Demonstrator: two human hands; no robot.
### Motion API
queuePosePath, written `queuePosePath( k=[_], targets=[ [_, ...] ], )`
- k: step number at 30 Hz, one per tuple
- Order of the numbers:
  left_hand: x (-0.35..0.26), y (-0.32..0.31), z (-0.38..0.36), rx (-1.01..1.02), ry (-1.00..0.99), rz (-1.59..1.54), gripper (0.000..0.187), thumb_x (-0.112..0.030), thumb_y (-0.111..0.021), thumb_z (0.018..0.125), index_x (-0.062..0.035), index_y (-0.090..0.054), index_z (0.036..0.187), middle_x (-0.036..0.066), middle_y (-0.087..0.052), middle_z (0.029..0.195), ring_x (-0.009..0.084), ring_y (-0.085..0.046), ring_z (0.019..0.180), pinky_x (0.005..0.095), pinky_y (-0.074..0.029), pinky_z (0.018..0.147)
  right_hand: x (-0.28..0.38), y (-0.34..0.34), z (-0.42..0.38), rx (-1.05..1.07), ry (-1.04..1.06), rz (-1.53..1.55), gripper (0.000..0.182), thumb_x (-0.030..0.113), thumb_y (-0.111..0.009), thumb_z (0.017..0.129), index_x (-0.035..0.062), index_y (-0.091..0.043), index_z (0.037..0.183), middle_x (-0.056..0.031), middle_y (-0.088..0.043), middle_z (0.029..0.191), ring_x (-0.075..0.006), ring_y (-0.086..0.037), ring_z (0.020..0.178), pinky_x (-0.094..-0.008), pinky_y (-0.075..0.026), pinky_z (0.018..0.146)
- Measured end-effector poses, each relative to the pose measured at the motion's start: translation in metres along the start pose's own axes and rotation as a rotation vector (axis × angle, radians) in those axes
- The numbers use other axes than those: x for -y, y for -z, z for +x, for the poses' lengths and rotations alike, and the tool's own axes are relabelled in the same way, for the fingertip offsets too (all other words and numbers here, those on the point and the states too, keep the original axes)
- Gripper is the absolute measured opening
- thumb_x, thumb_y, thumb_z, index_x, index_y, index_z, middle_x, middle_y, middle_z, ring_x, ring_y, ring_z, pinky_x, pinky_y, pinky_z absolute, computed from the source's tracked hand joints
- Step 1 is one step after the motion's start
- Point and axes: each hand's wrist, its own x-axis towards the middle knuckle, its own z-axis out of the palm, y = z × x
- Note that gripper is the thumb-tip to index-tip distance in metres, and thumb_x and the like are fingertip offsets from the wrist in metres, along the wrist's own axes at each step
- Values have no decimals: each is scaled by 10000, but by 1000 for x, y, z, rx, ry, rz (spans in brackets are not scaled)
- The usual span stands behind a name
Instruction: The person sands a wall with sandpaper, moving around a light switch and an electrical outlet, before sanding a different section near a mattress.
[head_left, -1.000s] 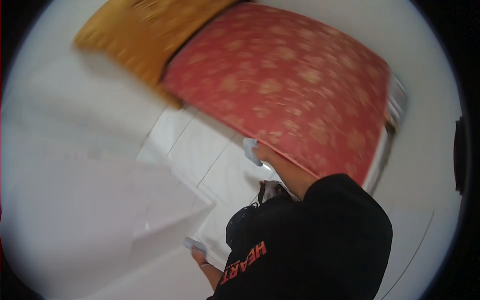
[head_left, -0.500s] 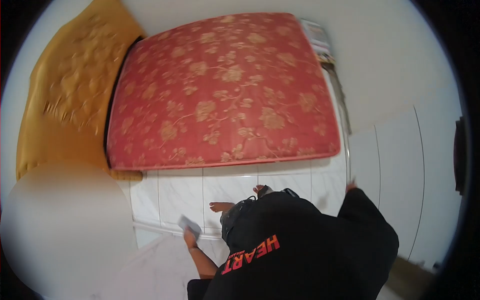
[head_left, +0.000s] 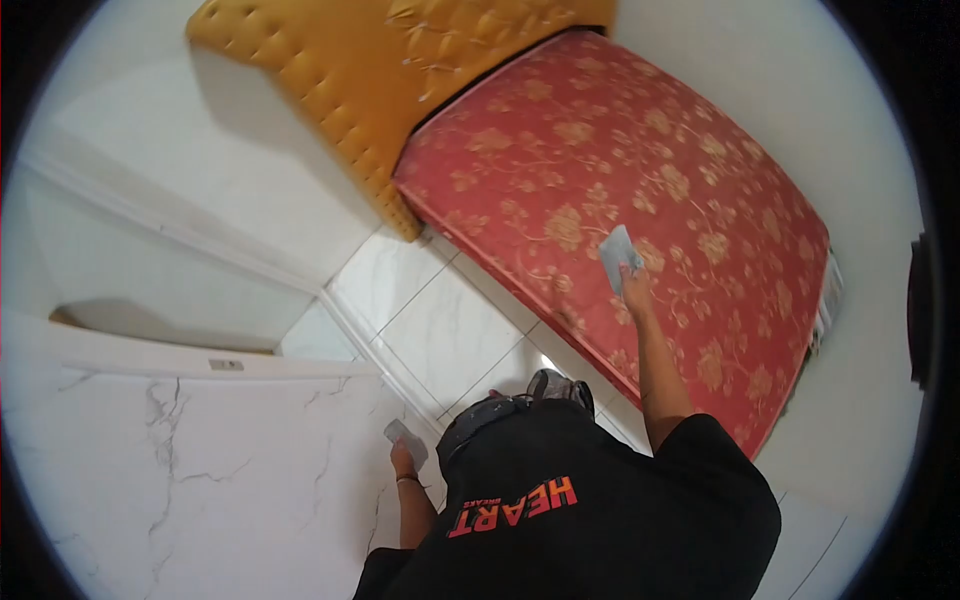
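My right hand (head_left: 632, 287) is closed on a flat grey rectangular piece (head_left: 616, 252), held out in front of the red mattress (head_left: 680, 310) with gold flowers. What kind of thing it is I cannot make out. Lower left, my left hand (head_left: 402, 458) grips a second flat grey piece (head_left: 394, 430), blurred, near the white marble-patterned door (head_left: 250, 450). The fingers of both hands show only in part.
A yellow tufted headboard (head_left: 350, 110) stands at the mattress's far end, its covering wrinkled. White floor tiles (head_left: 450, 330) lie between bed and door. The door's edge bears a latch plate (head_left: 227, 365). Something pale is wedged beside the mattress at right.
The view has turned left, bringing the door into sight. My right arm has come up from my side and now reaches forward with a grey piece visible. My left hand keeps its grey piece.
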Motion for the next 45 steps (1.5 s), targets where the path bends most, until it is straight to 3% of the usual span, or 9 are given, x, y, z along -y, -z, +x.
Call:
queuePosePath(
  k=[10,12,14,18,24,27,33,38,45],
  targets=[
    [-70,-17,92,-215,96,-107,451,-328,-357,917,62,-564,1010,161,-599,949,284,-569,874,388,-427,780,11,-213,95,447,-10,19,555,392,-439,873,-68,-440,1183,-218,-552,1070,-285,-522,1019,-376,-393,864],
    [-79,-18,126,-236,121,-61,444,-322,-360,916,60,-575,989,159,-606,926,289,-576,855,398,-430,775,46,-246,128,438,-6,73,556,396,-442,867,-60,-441,1184,-234,-540,1098,-308,-511,1052,-389,-387,877],
    [-109,-23,145,-293,-22,-14,449,-321,-356,915,65,-581,951,182,-611,894,298,-585,851,398,-436,769,105,-284,157,530,-51,-525,556,423,-418,858,-26,-450,1185,-253,-513,1138,-374,-487,1072,-423,-380,878],
    [-239,-29,172,-428,3,-361,473,-350,-356,918,70,-573,887,215,-591,786,300,-583,773,373,-445,710,177,-398,220,787,240,-477,556,462,-378,854,-19,-534,1085,-265,-546,1061,-411,-495,1032,-421,-390,864],
    [-334,-3,225,-613,-147,-112,532,-425,-393,908,79,-494,772,127,-504,647,207,-422,601,367,-355,573,360,-539,222,986,561,-223,469,384,-457,863,-66,-544,965,-292,-562,954,-385,-548,946,-408,-426,789],
    [-384,21,264,-726,-399,-325,514,-407,-395,913,75,-475,752,96,-448,618,198,-391,600,353,-351,579,424,-578,203,1025,411,-117,433,348,-462,870,-68,-538,960,-279,-572,921,-383,-559,903,-400,-423,780],
    [-536,101,357,-720,-519,-257,390,-303,-409,929,65,-472,817,62,-431,665,158,-370,634,295,-358,602,446,-641,198,669,610,175,405,322,-453,881,-70,-552,886,-225,-594,762,-361,-579,734,-392,-431,680],
    [-691,177,382,-638,-813,-200,361,-268,-444,917,62,-497,780,41,-462,644,130,-390,630,270,-357,581,526,-662,188,331,221,205,424,305,-472,889,-61,-486,676,-82,-401,549,-161,-395,557,-351,-360,534],
    [-787,227,395,-570,-1116,-451,375,-299,-474,900,74,-499,926,104,-517,889,162,-447,824,300,-379,768,584,-694,173,224,91,246,380,270,-462,903,-65,-530,738,-70,-518,683,-146,-455,652,-330,-401,623]
  ],
)
